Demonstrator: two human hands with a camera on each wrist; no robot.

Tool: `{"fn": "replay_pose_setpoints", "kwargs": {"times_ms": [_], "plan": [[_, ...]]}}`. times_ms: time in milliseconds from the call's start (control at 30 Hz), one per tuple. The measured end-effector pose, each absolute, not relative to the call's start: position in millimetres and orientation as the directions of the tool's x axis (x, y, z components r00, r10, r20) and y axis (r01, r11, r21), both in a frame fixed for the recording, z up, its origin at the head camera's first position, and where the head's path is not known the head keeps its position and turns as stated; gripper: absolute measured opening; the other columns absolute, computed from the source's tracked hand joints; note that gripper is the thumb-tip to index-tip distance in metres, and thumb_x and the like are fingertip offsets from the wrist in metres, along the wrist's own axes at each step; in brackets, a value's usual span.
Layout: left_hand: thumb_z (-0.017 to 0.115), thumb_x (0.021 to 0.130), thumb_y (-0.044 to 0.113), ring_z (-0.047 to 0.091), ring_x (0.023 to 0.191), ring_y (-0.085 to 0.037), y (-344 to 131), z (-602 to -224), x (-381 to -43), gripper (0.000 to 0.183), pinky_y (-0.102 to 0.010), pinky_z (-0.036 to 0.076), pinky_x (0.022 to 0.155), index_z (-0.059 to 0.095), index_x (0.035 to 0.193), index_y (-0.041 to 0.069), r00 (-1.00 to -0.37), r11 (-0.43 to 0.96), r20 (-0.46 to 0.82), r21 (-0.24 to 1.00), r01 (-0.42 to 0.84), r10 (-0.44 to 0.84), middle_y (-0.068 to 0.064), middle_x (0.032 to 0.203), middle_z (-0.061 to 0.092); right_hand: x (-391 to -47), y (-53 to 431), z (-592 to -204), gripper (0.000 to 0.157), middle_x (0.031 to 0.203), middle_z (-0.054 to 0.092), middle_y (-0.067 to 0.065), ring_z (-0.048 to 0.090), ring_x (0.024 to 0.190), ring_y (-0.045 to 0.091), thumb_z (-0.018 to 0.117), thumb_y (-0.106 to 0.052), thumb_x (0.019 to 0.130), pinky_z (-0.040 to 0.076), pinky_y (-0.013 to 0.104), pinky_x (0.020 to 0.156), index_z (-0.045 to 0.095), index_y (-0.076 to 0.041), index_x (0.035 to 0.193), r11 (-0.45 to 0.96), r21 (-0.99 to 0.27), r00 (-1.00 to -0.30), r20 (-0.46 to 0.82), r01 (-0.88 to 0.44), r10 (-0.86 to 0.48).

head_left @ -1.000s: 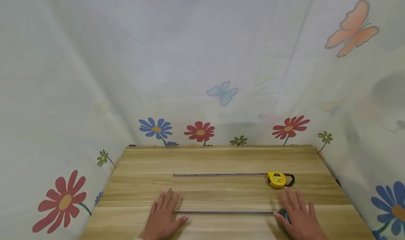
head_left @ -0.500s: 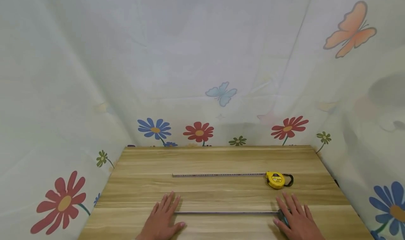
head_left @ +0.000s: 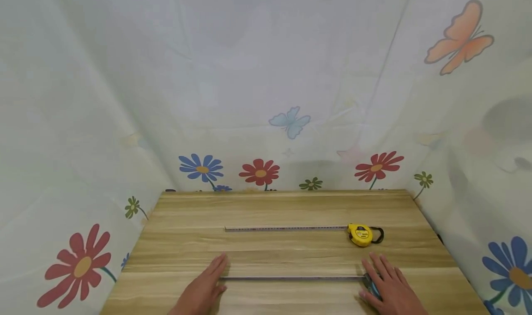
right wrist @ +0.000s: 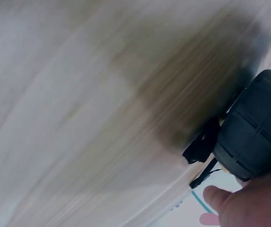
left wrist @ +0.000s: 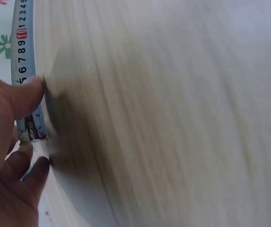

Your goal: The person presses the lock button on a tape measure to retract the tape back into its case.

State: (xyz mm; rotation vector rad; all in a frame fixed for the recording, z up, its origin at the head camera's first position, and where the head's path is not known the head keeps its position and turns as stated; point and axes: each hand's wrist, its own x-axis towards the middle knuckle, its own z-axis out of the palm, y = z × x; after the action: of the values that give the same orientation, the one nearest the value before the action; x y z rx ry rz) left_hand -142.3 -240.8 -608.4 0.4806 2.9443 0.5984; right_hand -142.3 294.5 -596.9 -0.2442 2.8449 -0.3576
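Two tape measures lie on the wooden tabletop with their blades drawn out, roughly parallel. My left hand (head_left: 199, 289) is at the left end of the nearer blade (head_left: 291, 278). In the left wrist view my thumb crosses that printed blade (left wrist: 24, 49), and my fingertips are just past its metal end hook (left wrist: 34, 141). My right hand (head_left: 388, 282), fingers extended, is over the dark blue-black tape measure case (head_left: 371, 286) and partly covers it. The right wrist view shows this ridged case (right wrist: 253, 125) with its black strap (right wrist: 204, 144), beside my hand.
Farther back on the wooden tabletop (head_left: 282, 255) lies a yellow tape measure (head_left: 360, 235) with a black wrist loop (head_left: 377, 235). Its extended blade (head_left: 287, 228) points left. Fabric walls (head_left: 249, 75) printed with flowers and butterflies enclose the table's back and sides.
My left hand has shifted left toward the nearer blade's end, and its spread fingers have come together. My right hand has drawn back slightly. Both tape measures stay in place.
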Motion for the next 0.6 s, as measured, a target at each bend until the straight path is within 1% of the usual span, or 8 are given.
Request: {"fn": "replay_pose_setpoints", "kwargs": {"times_ms": [100,167,233,333,400,467,533,600], "plan": [[0.075,0.094,0.016,0.051,0.145,-0.034,-240.6,-606.1,-144.2,0.066,-0.051,0.045,0.114,0.048,0.153,0.003,-0.956,0.867,-0.005,0.424,0.262,0.292,-0.013,0.163,0.046,-141.8,296.7,-595.4,0.094,0.166,0.036,0.023,0.031,0.152,0.051,0.062,-0.073,0.09,0.028,0.077,0.115,0.045,-0.009,0.157,0.952,-0.259,-0.949,-0.221,-0.165,-0.225],[0.078,0.091,0.011,0.059,0.138,-0.034,-241.0,-606.0,-145.4,0.059,-0.05,0.049,0.111,0.058,0.146,0.002,-0.959,0.861,0.051,0.429,0.274,0.28,-0.013,0.155,0.055,-141.5,297.9,-595.3,0.091,0.163,0.04,0.023,0.036,0.15,0.049,0.063,-0.071,0.091,0.032,0.074,0.115,0.048,-0.008,0.155,0.947,-0.259,-0.948,-0.203,-0.188,-0.244],[0.08,0.087,0.008,0.066,0.129,-0.032,-242.3,-607.8,-146.7,0.05,-0.048,0.054,0.106,0.067,0.134,0.001,-0.948,0.855,0.141,0.409,0.319,0.286,-0.012,0.143,0.066,-141.0,298.7,-595.9,0.088,0.16,0.044,0.022,0.042,0.147,0.047,0.064,-0.07,0.091,0.037,0.07,0.114,0.05,-0.008,0.153,0.941,-0.263,-0.946,-0.184,-0.213,-0.266],[0.085,0.079,0.003,0.072,0.111,-0.026,-244.6,-612.3,-149.0,0.034,-0.042,0.06,0.095,0.077,0.112,0.004,-0.901,0.842,0.303,0.353,0.407,0.309,-0.006,0.12,0.076,-140.9,299.7,-597.9,0.087,0.155,0.05,0.02,0.05,0.142,0.043,0.063,-0.071,0.091,0.043,0.066,0.111,0.054,-0.008,0.15,0.935,-0.268,-0.944,-0.166,-0.235,-0.284],[0.087,0.076,0.001,0.073,0.099,-0.022,-246.2,-615.2,-150.9,0.025,-0.038,0.061,0.087,0.078,0.099,0.009,-0.864,0.829,0.387,0.326,0.455,0.323,-0.001,0.106,0.077,-141.0,300.9,-599.6,0.087,0.151,0.054,0.017,0.054,0.137,0.039,0.062,-0.073,0.09,0.046,0.064,0.109,0.056,-0.008,0.148,0.935,-0.261,-0.945,-0.155,-0.242,-0.288],[0.088,0.074,0.001,0.072,0.09,-0.017,-247.2,-617.5,-153.0,0.022,-0.034,0.061,0.081,0.076,0.089,0.014,-0.839,0.816,0.435,0.318,0.483,0.327,0.005,0.095,0.076,-141.5,302.4,-601.4,0.088,0.145,0.059,0.014,0.058,0.132,0.036,0.062,-0.075,0.089,0.048,0.062,0.107,0.058,-0.008,0.146,0.941,-0.238,-0.949,-0.144,-0.241,-0.279],[0.088,0.075,0.002,0.071,0.085,-0.014,-248.3,-618.9,-154.3,0.022,-0.032,0.06,0.078,0.075,0.083,0.018,-0.829,0.803,0.453,0.329,0.496,0.326,0.008,0.09,0.075,-140.9,303.7,-603.2,0.087,0.14,0.062,0.011,0.061,0.127,0.032,0.06,-0.077,0.089,0.051,0.059,0.105,0.06,-0.01,0.144,0.947,-0.213,-0.955,-0.123,-0.239,-0.269],[0.088,0.076,0.003,0.07,0.083,-0.012,-249.6,-619.4,-154.5,0.022,-0.031,0.06,0.076,0.075,0.081,0.019,-0.828,0.796,0.457,0.342,0.5,0.324,0.01,0.088,0.074,-139.6,304.5,-604.8,0.084,0.134,0.064,0.009,0.063,0.122,0.029,0.06,-0.076,0.089,0.053,0.056,0.103,0.062,-0.01,0.141,0.95,-0.19,-0.959,-0.093,-0.247,-0.268]]}}
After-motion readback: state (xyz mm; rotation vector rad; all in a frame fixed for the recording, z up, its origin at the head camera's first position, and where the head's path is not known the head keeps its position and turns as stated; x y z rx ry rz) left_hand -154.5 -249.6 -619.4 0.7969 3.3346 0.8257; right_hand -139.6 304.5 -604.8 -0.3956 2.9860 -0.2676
